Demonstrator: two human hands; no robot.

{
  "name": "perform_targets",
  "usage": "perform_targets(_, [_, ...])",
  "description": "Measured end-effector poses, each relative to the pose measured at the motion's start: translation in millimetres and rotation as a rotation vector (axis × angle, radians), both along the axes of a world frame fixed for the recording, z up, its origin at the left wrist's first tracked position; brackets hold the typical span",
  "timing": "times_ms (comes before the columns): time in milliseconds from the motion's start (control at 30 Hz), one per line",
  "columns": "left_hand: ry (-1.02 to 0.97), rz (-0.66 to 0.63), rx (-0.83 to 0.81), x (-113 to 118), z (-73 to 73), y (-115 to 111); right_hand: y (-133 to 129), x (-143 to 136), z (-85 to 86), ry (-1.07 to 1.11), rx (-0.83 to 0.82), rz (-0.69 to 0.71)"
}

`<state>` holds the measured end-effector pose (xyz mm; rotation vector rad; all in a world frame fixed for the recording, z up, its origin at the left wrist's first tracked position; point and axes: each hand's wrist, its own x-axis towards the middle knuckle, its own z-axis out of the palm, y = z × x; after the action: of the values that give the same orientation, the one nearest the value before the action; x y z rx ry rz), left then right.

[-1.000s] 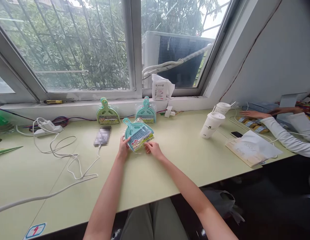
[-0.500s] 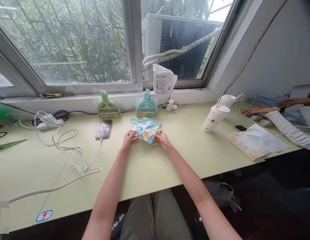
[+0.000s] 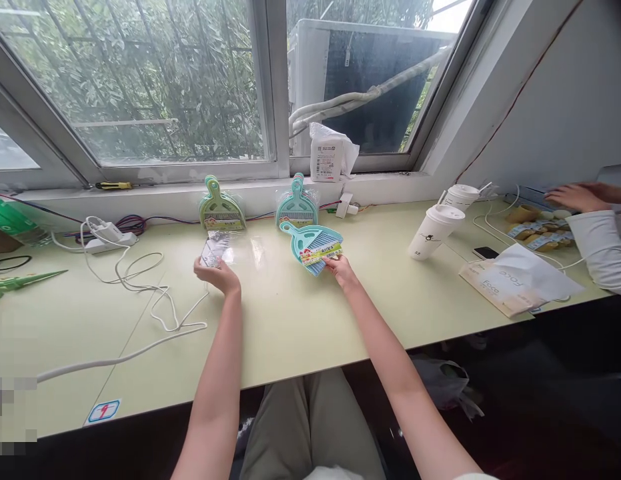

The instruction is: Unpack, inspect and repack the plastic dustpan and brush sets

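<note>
In my right hand [image 3: 342,271] is a small teal dustpan and brush set [image 3: 303,243], pinched at its right edge, with a printed card [image 3: 321,253] across its bristles. My left hand [image 3: 219,275] is out to the left, its fingers closed on a clear plastic bag [image 3: 243,252] that stretches over the table towards the dustpan. The bag partly covers a phone beneath it. Against the window wall stand a stack of green dustpan sets [image 3: 222,208] and a stack of teal ones [image 3: 297,205], both in clear wrapping.
White cables and a power strip [image 3: 111,241] lie on the left, by green scissors [image 3: 27,283]. A yellow screwdriver [image 3: 113,186] rests on the sill. To the right are two white cups [image 3: 435,230], a paper bag [image 3: 515,283] and another person's hands [image 3: 580,198].
The dustpan set has come out of its clear bag. My left hand has moved left with the bag, while my right hand keeps the dustpan, now slightly further right.
</note>
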<state>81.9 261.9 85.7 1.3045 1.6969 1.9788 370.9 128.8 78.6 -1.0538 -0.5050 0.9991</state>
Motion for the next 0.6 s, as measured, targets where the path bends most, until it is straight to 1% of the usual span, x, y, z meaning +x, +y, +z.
perform_targets(33, [0.049, 0.046, 0.055, 4.1, 4.5, -7.7, 0.5, -3.3, -0.7, 0.003, 0.01, -0.006])
perform_targets(67, [0.084, 0.006, 0.099, 10.8, 8.4, -15.2, 0.8, -7.5, -1.1, 0.0, 0.022, -0.003])
perform_targets(100, [0.09, -0.1, 0.121, 19.8, 11.0, -22.1, 1.0, -12.3, -1.1, -0.007, 0.034, 0.008])
perform_targets(133, [0.068, -0.267, 0.111, 30.4, 12.0, -28.1, 1.0, -17.3, -0.7, -0.017, 0.046, 0.023])
perform_targets(167, [0.018, -0.479, 0.058, 42.0, 11.3, -33.1, 1.0, -22.0, -0.2, -0.031, 0.054, 0.043])
perform_targets(200, [-0.063, -0.706, -0.045, 53.7, 9.0, -37.1, 1.0, -25.9, 0.4, -0.049, 0.056, 0.072])
perform_targets(233, [-0.16, -0.92, -0.19, 64.5, 5.3, -40.0, 1.0, -28.8, 1.0, -0.073, 0.049, 0.107])
perform_targets(267, [-0.238, -1.081, -0.338, 73.8, 0.8, -42.0, 1.2, -30.2, 1.4, -0.102, 0.021, 0.145])
perform_targets(300, [-0.288, -1.164, -0.433, 81.0, -4.0, -43.1, 1.5, -30.0, 1.6, -0.138, -0.031, 0.184])
perform_targets(333, [-0.322, -1.194, -0.502, 85.7, -8.6, -43.4, 1.8, -28.0, 1.6, -0.178, -0.107, 0.225])
perform_targets(367, [-0.334, -1.192, -0.54, 88.3, -12.6, -43.0, 2.2, -24.2, 1.5, -0.217, -0.198, 0.261])
perform_targets(433, [-0.319, -1.143, -0.541, 88.2, -18.1, -40.6, 2.2, -11.6, 1.4, -0.273, -0.36, 0.281])
perform_targets(467, [-0.299, -1.122, -0.525, 86.8, -19.7, -39.1, 1.7, -3.3, 1.6, -0.282, -0.402, 0.246])
perform_targets(500, [-0.277, -1.101, -0.503, 85.3, -20.7, -37.5, 0.6, 5.6, 2.0, -0.276, -0.411, 0.17])
perform_targets(567, [-0.229, -1.059, -0.464, 83.2, -22.0, -35.0, -2.9, 23.0, 3.3, -0.23, -0.376, -0.043])
perform_targets(600, [-0.204, -1.042, -0.448, 82.9, -22.7, -34.1, -5.0, 30.1, 4.1, -0.21, -0.363, -0.114])
